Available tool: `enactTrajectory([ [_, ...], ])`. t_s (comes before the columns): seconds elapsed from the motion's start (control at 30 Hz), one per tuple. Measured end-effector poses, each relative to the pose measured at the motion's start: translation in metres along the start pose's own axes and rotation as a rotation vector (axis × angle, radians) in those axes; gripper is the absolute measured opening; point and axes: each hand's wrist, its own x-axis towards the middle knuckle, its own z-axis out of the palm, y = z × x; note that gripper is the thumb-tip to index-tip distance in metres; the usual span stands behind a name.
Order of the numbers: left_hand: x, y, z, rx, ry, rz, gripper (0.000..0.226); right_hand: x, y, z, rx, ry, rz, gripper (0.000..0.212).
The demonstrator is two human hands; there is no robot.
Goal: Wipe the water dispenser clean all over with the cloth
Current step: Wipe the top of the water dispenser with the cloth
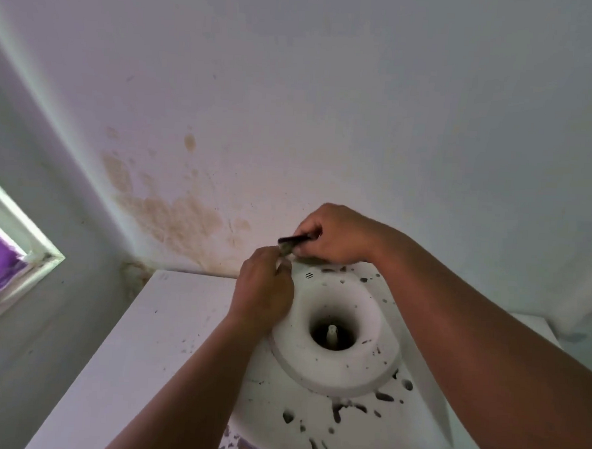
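White walls meet in a corner with one brown stain point(171, 214) spread above the water dispenser point(186, 321), which stands against them. One window frame point(15, 244) shows at the left. On the dispenser's top sits one round funnel-shaped bottle seat point(337, 333) with one white spike point(331, 332) in its hole; dark specks are scattered around it. Two hands meet just behind the seat: the right hand point(335, 233) grips a thin dark object point(295, 239) in curled fingers, and the left hand point(264, 288) pinches a small greyish scrap point(286, 247), too small to identify.
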Motion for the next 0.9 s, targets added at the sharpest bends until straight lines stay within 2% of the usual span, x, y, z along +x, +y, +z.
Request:
enactTrajectory([
  [0.1, -0.002, -0.003, 0.003, 0.008, 0.029, 0.013, 0.043, -0.010, 0.002, 0.005, -0.069, -0.080, 0.035, 0.018],
  [0.17, -0.003, -0.005, 0.003, -0.006, 0.052, 0.005, 0.044, -0.019, 0.006, 0.007, -0.134, -0.059, 0.054, 0.029],
  [0.3, -0.007, -0.003, 0.005, -0.024, 0.103, 0.017, 0.038, -0.040, 0.023, -0.005, -0.157, 0.003, 0.089, 0.027],
  [0.4, -0.007, -0.003, 0.006, -0.002, 0.122, 0.037, 0.032, -0.046, 0.026, -0.011, -0.046, -0.004, 0.161, 0.066],
  [0.43, -0.007, -0.003, 0.006, 0.003, 0.121, 0.037, 0.031, -0.046, 0.024, -0.007, -0.036, 0.019, 0.154, 0.066],
  [0.53, -0.004, -0.005, 0.003, -0.005, 0.126, 0.007, 0.029, -0.044, 0.017, 0.008, -0.076, 0.154, 0.102, 0.030],
  [0.63, -0.004, -0.005, 0.003, -0.015, 0.115, 0.005, 0.030, -0.052, 0.025, 0.009, -0.083, 0.213, 0.107, 0.012],
  [0.77, -0.007, -0.003, 0.004, 0.004, 0.081, 0.044, 0.036, -0.066, 0.037, 0.003, -0.030, 0.243, 0.168, 0.005],
  [0.9, -0.003, 0.001, 0.002, -0.007, 0.019, 0.023, 0.033, -0.063, 0.025, 0.020, -0.093, 0.279, 0.110, 0.018],
])
